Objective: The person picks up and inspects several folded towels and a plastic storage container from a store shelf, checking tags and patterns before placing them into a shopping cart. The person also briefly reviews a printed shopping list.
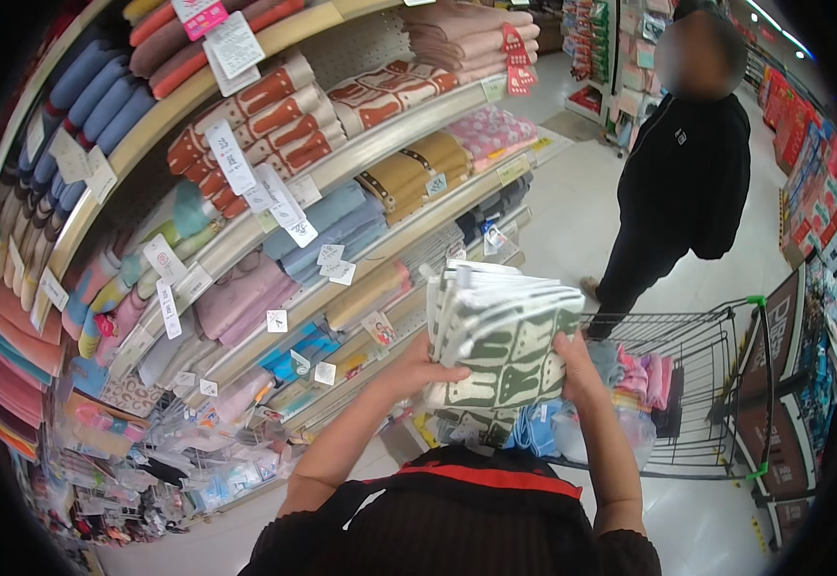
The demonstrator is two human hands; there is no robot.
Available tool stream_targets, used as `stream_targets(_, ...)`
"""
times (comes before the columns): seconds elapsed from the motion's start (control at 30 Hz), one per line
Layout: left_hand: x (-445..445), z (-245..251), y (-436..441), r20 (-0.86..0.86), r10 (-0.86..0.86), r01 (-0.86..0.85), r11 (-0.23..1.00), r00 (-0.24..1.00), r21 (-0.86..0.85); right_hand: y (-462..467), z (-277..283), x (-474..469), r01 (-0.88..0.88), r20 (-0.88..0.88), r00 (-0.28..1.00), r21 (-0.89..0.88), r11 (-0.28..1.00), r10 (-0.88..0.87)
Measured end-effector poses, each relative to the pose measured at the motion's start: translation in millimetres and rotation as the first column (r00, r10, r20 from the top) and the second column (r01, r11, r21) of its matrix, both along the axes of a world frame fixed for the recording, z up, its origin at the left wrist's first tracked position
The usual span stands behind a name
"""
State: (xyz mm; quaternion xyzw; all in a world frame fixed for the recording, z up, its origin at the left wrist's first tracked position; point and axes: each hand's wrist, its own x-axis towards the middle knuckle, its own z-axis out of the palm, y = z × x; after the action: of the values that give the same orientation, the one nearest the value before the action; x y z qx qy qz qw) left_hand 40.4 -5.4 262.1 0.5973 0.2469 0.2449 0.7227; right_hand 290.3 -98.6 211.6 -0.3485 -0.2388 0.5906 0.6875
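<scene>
Between my two hands is a stack of folded green-and-white patterned towels (505, 338), held up in front of my body. My left hand (418, 371) grips the stack's left side, with the thumb lying across the top towel. My right hand (575, 363) clasps the opposite side. Just beyond and to the right stands a wire shopping cart (706, 461) with pink folded textiles (642, 381) and blue cloth (537, 425) in it. Another green-and-white piece (487, 425) shows below the held stack; what it rests on is hidden.
Tiered shelves (418, 115) on the left carry folded towels, among them rust-and-white ones (274, 122) and mustard ones (418, 173). Hanging tags jut from the edges. A person in black (685, 173) stands in the aisle beyond the cart. Boxed goods (814, 180) line the right side.
</scene>
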Motion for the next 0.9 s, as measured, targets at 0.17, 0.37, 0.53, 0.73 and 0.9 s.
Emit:
stream_targets(0.17,-11,82,27,-0.137,-0.137,0.187,0.86,0.981,0.475,39,41,25,-0.027,0.262,0.965,0.145,0.989,-0.012)
stream_targets(0.37,-15,184,95,0.172,-0.374,0.14,0.675,0.911,0.725,124,156,70,0.147,0.24,0.937,0.384,0.911,-0.252)
stream_targets(0.53,37,193,209,0.159,0.228,-0.21,0.219,0.961,0.953,194,230,63,-0.159,0.309,0.95,0.615,0.772,-0.05)
stream_targets(0.73,71,159,278,0.119,0.337,-0.134,0.021,0.934,0.991,249,264,29,-0.219,0.42,0.907,0.501,0.838,-0.014)
stream_targets(0.9,57,145,249,-0.029,0.524,0.087,-0.086,0.851,0.992,296,273,11,-0.285,0.519,0.845,0.239,0.928,0.125)
